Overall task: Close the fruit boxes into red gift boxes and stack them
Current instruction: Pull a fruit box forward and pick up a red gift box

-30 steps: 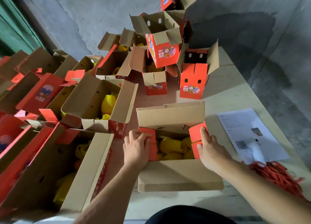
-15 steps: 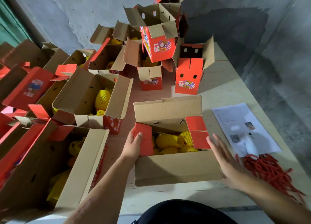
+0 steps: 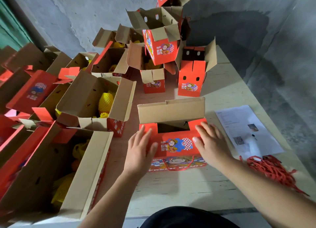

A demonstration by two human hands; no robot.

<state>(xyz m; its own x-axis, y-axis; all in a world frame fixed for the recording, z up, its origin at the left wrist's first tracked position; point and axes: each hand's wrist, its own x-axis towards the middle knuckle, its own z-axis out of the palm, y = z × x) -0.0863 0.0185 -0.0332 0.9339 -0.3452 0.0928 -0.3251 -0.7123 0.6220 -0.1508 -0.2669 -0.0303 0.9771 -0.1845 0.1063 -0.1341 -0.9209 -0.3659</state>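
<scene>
The closing step is under way on the red gift box (image 3: 172,142), which sits on the table (image 3: 222,94) just ahead of the person. The left hand (image 3: 139,150) and right hand (image 3: 211,142) lie flat with fingers straight on its near front flap, holding nothing. The back flap (image 3: 171,110), at 12 o'clock, stands upright, leaving a dark gap. Next, probably, that flap comes down; whether tabs must interlock is unclear. Open fruit boxes (image 3: 95,101) wait at 10 o'clock.

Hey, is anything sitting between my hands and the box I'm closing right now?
No. Both the left hand and right hand already lie flat on the near red flap of the box; only the far brown flap stands upright.
</scene>
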